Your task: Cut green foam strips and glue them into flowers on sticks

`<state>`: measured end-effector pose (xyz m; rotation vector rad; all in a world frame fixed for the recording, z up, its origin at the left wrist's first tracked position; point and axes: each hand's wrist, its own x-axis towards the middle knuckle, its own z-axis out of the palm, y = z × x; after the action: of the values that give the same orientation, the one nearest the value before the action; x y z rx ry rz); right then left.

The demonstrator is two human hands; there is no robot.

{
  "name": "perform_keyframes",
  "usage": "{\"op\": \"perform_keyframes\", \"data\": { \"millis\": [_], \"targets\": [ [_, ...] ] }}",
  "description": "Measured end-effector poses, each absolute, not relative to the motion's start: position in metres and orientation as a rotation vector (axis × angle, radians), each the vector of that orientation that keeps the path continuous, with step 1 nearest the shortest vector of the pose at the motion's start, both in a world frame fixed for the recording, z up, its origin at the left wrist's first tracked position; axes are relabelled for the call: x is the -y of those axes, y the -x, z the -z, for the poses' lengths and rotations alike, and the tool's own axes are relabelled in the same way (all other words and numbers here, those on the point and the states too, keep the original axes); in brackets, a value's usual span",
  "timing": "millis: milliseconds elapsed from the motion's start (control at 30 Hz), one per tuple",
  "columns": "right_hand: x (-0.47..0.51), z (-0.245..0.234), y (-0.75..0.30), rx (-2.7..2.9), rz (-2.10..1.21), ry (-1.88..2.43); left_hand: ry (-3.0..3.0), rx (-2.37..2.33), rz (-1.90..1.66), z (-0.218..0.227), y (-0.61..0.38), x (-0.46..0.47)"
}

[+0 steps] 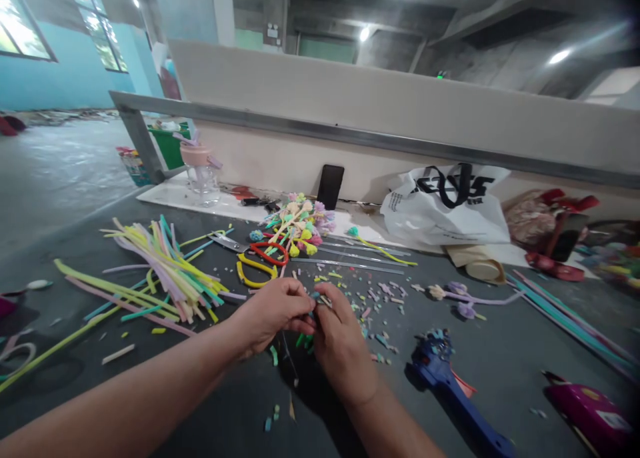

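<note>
Over the middle of the dark table my left hand [280, 311] and my right hand [345, 345] meet with bent, closed fingers. A small blue-green bit [315, 297] shows between the fingertips; most of it is hidden, so its kind is unclear. Cut pipe-cleaner pieces [385, 289] in pastel colours lie scattered around my right hand. Just beyond my left hand lie scissors [257, 261] with one red and one yellow handle. A bunch of pipe-cleaner flowers [300, 225] rests behind them. To the left sits a loose pile of long pipe cleaners [165, 265].
A blue-handled tool [450, 385] lies at right, near a magenta object [590, 411]. Clear sticks [357, 255] and a purple pipe-cleaner flower stem [480, 300] lie farther back. Along the back stand a glass cup [203, 178], a phone [330, 186] and a white bag [445, 211].
</note>
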<state>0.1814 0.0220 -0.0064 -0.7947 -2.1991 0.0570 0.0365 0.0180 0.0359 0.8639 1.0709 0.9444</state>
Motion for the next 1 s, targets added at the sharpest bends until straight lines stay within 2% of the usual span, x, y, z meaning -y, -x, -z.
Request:
{"op": "perform_keyframes", "data": {
  "millis": [1000],
  "targets": [
    [-0.0294, 0.0102, -0.1798, 2.13, -0.078, 0.668, -0.598, -0.768, -0.985, -0.0336, -0.033, -0.0172]
  ]
}}
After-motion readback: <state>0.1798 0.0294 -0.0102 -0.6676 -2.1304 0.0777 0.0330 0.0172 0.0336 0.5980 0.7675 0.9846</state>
